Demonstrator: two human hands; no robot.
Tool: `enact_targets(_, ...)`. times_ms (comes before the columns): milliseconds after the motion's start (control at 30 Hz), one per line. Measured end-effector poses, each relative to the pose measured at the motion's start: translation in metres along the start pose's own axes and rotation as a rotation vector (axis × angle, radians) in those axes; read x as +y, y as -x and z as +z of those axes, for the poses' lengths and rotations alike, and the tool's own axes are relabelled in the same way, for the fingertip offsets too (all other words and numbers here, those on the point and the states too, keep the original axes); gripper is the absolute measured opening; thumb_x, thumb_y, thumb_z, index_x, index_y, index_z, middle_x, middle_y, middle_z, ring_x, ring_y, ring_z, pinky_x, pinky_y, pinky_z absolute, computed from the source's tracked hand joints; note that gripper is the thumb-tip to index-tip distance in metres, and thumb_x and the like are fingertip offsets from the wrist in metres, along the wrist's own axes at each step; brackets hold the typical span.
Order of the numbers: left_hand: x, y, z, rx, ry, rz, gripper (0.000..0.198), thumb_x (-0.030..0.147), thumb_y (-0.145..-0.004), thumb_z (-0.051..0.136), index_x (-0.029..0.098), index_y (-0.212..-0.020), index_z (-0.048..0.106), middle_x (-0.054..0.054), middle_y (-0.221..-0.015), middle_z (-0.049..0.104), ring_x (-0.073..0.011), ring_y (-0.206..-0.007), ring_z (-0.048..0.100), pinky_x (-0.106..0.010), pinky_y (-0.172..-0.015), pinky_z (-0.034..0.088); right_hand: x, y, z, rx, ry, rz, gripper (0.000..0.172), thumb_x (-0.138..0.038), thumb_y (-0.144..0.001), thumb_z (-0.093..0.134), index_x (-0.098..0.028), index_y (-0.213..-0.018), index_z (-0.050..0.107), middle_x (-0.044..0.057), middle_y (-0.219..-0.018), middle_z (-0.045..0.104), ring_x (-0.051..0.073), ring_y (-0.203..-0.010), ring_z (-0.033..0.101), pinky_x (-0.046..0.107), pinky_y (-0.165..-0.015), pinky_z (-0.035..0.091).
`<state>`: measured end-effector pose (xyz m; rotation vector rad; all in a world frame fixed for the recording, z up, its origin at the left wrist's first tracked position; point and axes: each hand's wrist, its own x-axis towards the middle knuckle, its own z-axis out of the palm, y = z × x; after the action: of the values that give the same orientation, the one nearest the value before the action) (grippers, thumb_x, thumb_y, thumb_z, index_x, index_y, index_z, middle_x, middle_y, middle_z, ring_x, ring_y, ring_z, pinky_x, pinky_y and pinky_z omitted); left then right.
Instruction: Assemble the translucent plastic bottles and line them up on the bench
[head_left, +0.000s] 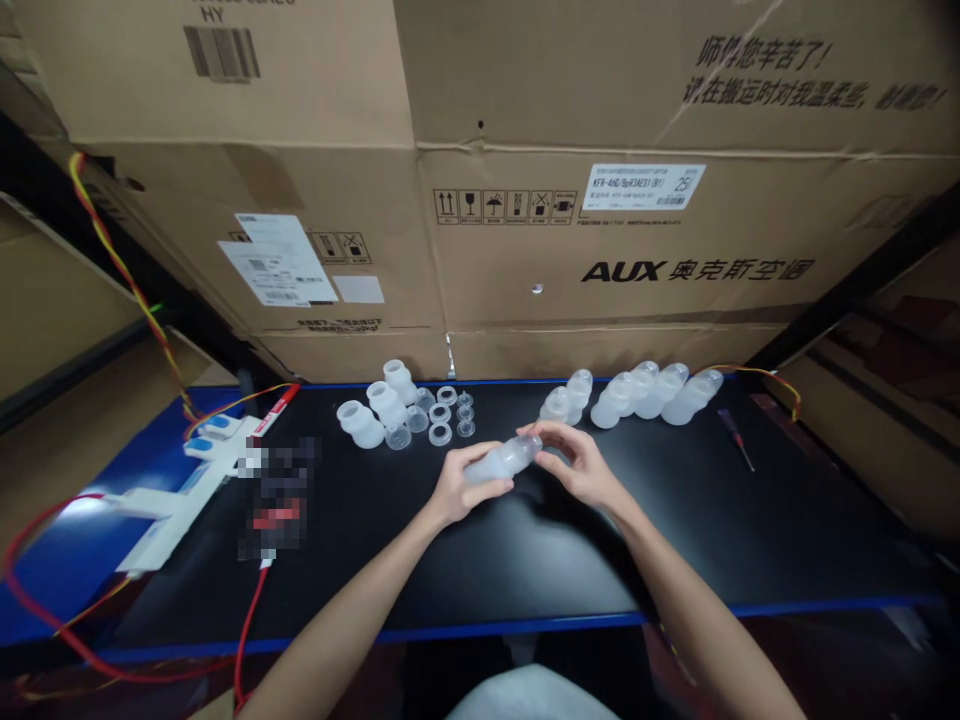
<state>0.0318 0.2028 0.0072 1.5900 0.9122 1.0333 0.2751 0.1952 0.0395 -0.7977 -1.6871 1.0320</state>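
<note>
A translucent white baby bottle with a bent neck is tilted over the black table mat, its top pointing right. My left hand is wrapped round the bottle's body. At the upper end, the fingers and thumb of my right hand close on the clear cap. To the left stand open white bottles, with clear domed caps, white rings and small clear nipples beside them. Several capped bottles lean in a row at the back right.
A white power strip with plugs and red cables lies at the left, near a blurred-out item and a red marker. A screwdriver is at the right. Behind the table rises a large cardboard box.
</note>
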Motion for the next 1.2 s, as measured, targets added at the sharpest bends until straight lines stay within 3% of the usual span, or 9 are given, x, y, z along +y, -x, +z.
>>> enact_targets(100, 0.003, 0.000, 0.000, -0.104, 0.136, -0.102, 0.050, 0.046, -0.073, 0.090, 0.010, -0.107, 0.081, -0.001, -0.073, 0.069, -0.0131, -0.060, 0.056, -0.025, -0.057, 0.041, 0.000, 0.001, 0.003, -0.003, 0.036, -0.015, 0.029, -0.040, -0.103, 0.072, -0.024, -0.128, 0.072, 0.010, -0.124, 0.078, 0.026, -0.106, 0.076, 0.042, -0.096, 0.064)
enact_targets(200, 0.002, 0.003, 0.004, -0.095, 0.100, -0.067, 0.050, 0.047, -0.079, 0.086, 0.010, -0.112, 0.081, -0.003, -0.077, 0.072, -0.0148, -0.061, 0.059, -0.026, -0.058, 0.044, 0.000, 0.002, 0.006, 0.031, 0.157, -0.064, 0.028, -0.038, -0.106, 0.066, -0.023, -0.129, 0.072, 0.011, -0.117, 0.076, 0.023, -0.097, 0.075, 0.039, -0.087, 0.065)
enact_targets(433, -0.014, 0.008, 0.008, 0.253, -0.471, 0.455, 0.052, 0.039, -0.083, 0.087, 0.017, -0.130, 0.076, -0.012, -0.115, 0.083, -0.0270, -0.091, 0.081, -0.038, -0.085, 0.066, 0.001, 0.001, 0.014, 0.156, 0.339, -0.077, 0.020, -0.033, -0.098, 0.073, -0.022, -0.115, 0.075, 0.006, -0.093, 0.078, 0.020, -0.075, 0.073, 0.033, -0.073, 0.063)
enact_targets(567, -0.015, 0.008, 0.010, 0.266, -0.594, 0.601, 0.056, 0.037, -0.086, 0.085, 0.020, -0.137, 0.070, -0.011, -0.114, 0.083, -0.0257, -0.088, 0.081, -0.038, -0.079, 0.068, 0.005, 0.004, 0.024, 0.291, 0.354, -0.032, 0.018, -0.037, -0.094, 0.078, -0.022, -0.099, 0.070, 0.000, -0.076, 0.072, 0.017, -0.061, 0.068, 0.028, -0.060, 0.057)
enact_targets(667, -0.011, 0.008, 0.016, 0.228, -0.595, 0.575, 0.060, 0.039, -0.087, 0.085, 0.023, -0.141, 0.067, -0.010, -0.116, 0.082, -0.0261, -0.090, 0.079, -0.041, -0.080, 0.067, 0.009, 0.008, 0.029, 0.334, 0.334, -0.065, 0.019, -0.038, -0.094, 0.076, -0.024, -0.098, 0.064, 0.000, -0.081, 0.073, 0.017, -0.065, 0.068, 0.028, -0.062, 0.058)
enact_targets(800, -0.009, 0.008, 0.022, 0.098, -0.586, 0.456, 0.059, 0.046, -0.093, 0.080, 0.027, -0.147, 0.062, -0.010, -0.129, 0.078, -0.0283, -0.111, 0.075, -0.045, -0.096, 0.065, 0.007, 0.010, 0.026, 0.258, 0.421, -0.184, 0.019, -0.036, -0.096, 0.075, -0.024, -0.108, 0.067, 0.004, -0.097, 0.079, 0.020, -0.081, 0.075, 0.032, -0.076, 0.061)
enact_targets(967, -0.005, 0.005, 0.021, -0.102, -0.677, 0.370, 0.056, 0.045, -0.099, 0.071, 0.026, -0.150, 0.060, -0.012, -0.150, 0.066, -0.0318, -0.139, 0.060, -0.052, -0.117, 0.051, 0.005, 0.007, 0.011, 0.319, 0.580, -0.287, 0.013, -0.033, -0.099, 0.071, -0.023, -0.108, 0.072, 0.004, -0.091, 0.079, 0.019, -0.071, 0.071, 0.032, -0.069, 0.059)
enact_targets(1067, -0.003, 0.002, 0.015, -0.018, -0.754, 0.358, 0.037, 0.042, -0.101, 0.068, 0.024, -0.133, 0.072, -0.011, -0.134, 0.074, -0.0301, -0.126, 0.067, -0.049, -0.110, 0.051, 0.009, 0.004, 0.005, 0.343, 0.591, -0.225, 0.014, -0.035, -0.099, 0.073, -0.024, -0.108, 0.073, 0.005, -0.096, 0.081, 0.020, -0.073, 0.072, 0.034, -0.070, 0.059)
enact_targets(1200, -0.004, -0.005, -0.003, 0.214, -0.922, 0.193, 0.025, 0.037, -0.104, 0.061, 0.022, -0.108, 0.081, -0.006, -0.081, 0.077, -0.0245, -0.084, 0.073, -0.041, -0.091, 0.051, 0.011, 0.003, 0.006, 0.321, 0.593, -0.192, 0.020, -0.035, -0.099, 0.072, -0.025, -0.116, 0.074, 0.007, -0.105, 0.081, 0.023, -0.083, 0.075, 0.037, -0.074, 0.060)
